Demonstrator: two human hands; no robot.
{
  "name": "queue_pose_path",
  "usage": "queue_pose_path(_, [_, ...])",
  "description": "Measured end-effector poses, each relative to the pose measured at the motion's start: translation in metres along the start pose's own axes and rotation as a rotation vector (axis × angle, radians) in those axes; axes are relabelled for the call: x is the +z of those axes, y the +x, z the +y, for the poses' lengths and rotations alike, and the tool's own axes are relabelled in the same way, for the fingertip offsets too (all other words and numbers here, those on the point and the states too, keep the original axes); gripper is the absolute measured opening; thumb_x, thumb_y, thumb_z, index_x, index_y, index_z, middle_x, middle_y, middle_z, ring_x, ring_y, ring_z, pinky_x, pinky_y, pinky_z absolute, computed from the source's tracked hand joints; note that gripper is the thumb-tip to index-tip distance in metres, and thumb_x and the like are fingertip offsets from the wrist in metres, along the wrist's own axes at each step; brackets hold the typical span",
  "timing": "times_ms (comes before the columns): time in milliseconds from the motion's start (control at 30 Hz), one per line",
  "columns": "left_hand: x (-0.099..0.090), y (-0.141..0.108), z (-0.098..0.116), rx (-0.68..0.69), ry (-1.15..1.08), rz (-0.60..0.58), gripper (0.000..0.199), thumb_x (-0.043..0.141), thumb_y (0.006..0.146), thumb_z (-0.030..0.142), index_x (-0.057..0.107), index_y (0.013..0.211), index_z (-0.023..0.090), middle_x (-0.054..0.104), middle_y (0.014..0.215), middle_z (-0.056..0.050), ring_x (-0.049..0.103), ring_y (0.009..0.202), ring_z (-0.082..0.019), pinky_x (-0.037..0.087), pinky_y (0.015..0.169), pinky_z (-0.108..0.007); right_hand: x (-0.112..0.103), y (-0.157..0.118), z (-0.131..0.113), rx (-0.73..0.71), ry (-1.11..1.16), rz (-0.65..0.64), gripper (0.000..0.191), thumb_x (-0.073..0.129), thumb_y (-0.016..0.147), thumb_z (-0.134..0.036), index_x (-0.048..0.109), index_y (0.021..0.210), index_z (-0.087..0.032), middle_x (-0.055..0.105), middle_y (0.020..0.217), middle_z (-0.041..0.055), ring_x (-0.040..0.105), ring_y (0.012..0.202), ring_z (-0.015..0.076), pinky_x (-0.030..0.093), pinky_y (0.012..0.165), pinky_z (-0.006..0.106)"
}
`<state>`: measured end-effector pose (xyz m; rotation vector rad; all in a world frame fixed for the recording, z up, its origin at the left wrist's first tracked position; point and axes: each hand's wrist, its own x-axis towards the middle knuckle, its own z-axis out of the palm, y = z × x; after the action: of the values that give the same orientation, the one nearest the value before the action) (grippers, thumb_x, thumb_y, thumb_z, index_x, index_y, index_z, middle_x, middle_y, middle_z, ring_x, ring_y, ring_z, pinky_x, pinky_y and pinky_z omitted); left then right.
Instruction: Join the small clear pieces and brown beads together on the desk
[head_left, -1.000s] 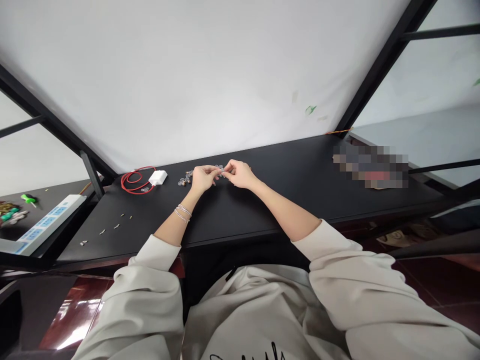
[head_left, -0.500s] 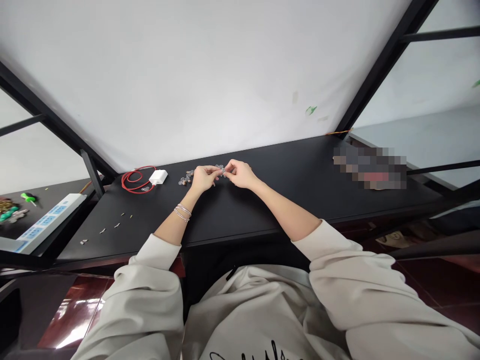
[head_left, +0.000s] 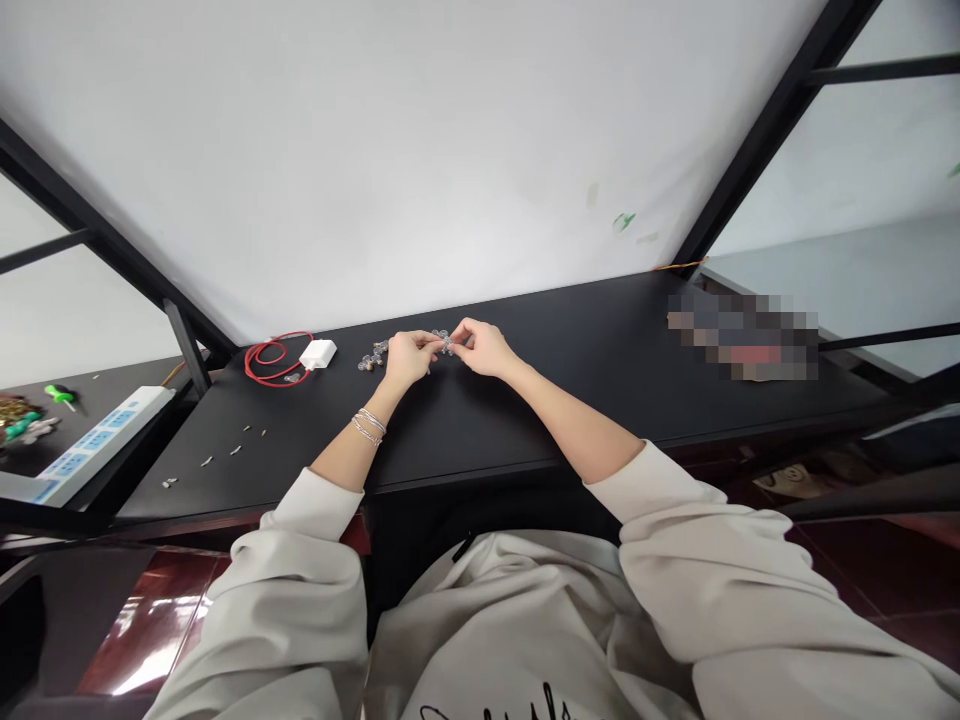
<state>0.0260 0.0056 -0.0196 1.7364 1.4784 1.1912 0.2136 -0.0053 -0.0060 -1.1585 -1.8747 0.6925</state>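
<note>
Over the back middle of the black table [head_left: 525, 400], my left hand [head_left: 409, 358] and my right hand [head_left: 484, 348] meet fingertip to fingertip. Both are closed in a pinch on a small clear piece [head_left: 448, 345] with rounded lobes; its exact kind is too small to make out. More clear pieces lie just behind the fingers. To the left of my left hand rests a cluster of similar clear rounded pieces [head_left: 369, 360] with brownish spots, partly hidden by that hand. A silvery bracelet [head_left: 367, 427] circles my left wrist.
A white charger plug [head_left: 318, 353] with a coiled red cable [head_left: 259, 377] lies at the back left. Several tiny pieces [head_left: 207, 461] are scattered at the front left. A white power strip [head_left: 105, 440] and green-handled tool [head_left: 58, 392] sit farther left. Something blurred [head_left: 742, 335] lies right.
Both hands stay in almost the same place, still pinching the clear piece. The whole view has shifted very slightly; the other things lie as before.
</note>
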Motion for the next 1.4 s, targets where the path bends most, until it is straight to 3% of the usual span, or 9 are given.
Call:
queue_pose_path(200, [0.000, 0.002, -0.005, 0.036, -0.026, -0.024, 0.016, 0.078, 0.082, 0.030, 0.080, 0.083, 0.014, 0.075, 0.070, -0.007, 0.064, 0.054, -0.015, 0.048, 0.046, -0.024, 0.001, 0.001, 0.004, -0.009, 0.029, -0.001, 0.011, 0.071, 0.084, -0.023, 0.060, 0.084, -0.021, 0.077, 0.090, 0.0046, 0.067, 0.072, 0.0171, 0.050, 0.072, 0.031])
queue_pose_path(500, [-0.001, -0.004, 0.006, 0.063, -0.128, -0.095, 0.032, 0.081, 0.081, 0.034, 0.080, 0.105, 0.013, 0.080, 0.098, -0.012, 0.073, 0.075, -0.021, 0.056, 0.051, -0.027, 0.002, 0.003, 0.007, 0.005, 0.061, 0.010, 0.007, 0.068, 0.089, -0.020, 0.067, 0.095, -0.020, 0.078, 0.102, 0.0059, 0.069, 0.068, 0.0145, 0.055, 0.070, 0.029])
queue_pose_path(733, [-0.002, 0.000, 0.005, 0.062, 0.012, 0.016, 0.016, 0.081, 0.080, 0.026, 0.081, 0.092, 0.015, 0.080, 0.091, -0.010, 0.072, 0.076, -0.020, 0.059, 0.076, -0.033, 0.000, 0.004, 0.005, 0.085, 0.034, 0.072, 0.018, 0.069, 0.089, -0.020, 0.070, 0.106, -0.020, 0.079, 0.101, 0.0058, 0.072, 0.072, 0.0178, 0.059, 0.070, 0.032])
queue_pose_path(967, [-0.002, 0.007, -0.001, 0.122, 0.254, 0.128, 0.013, 0.078, 0.083, 0.026, 0.083, 0.094, 0.019, 0.077, 0.092, -0.007, 0.064, 0.076, -0.018, 0.052, 0.079, -0.032, -0.001, 0.008, 0.006, 0.097, -0.040, 0.146, 0.015, 0.070, 0.087, -0.019, 0.073, 0.101, -0.018, 0.078, 0.094, 0.0065, 0.072, 0.079, 0.0196, 0.057, 0.084, 0.035])
queue_pose_path(1400, [0.009, 0.013, -0.004, 0.130, 0.321, 0.082, 0.014, 0.075, 0.087, 0.025, 0.083, 0.097, 0.021, 0.074, 0.093, -0.008, 0.066, 0.084, -0.022, 0.052, 0.085, -0.034, -0.002, 0.008, 0.004, 0.104, -0.063, 0.135, 0.013, 0.071, 0.087, -0.018, 0.072, 0.099, -0.020, 0.079, 0.092, 0.0057, 0.073, 0.086, 0.0215, 0.056, 0.088, 0.036])
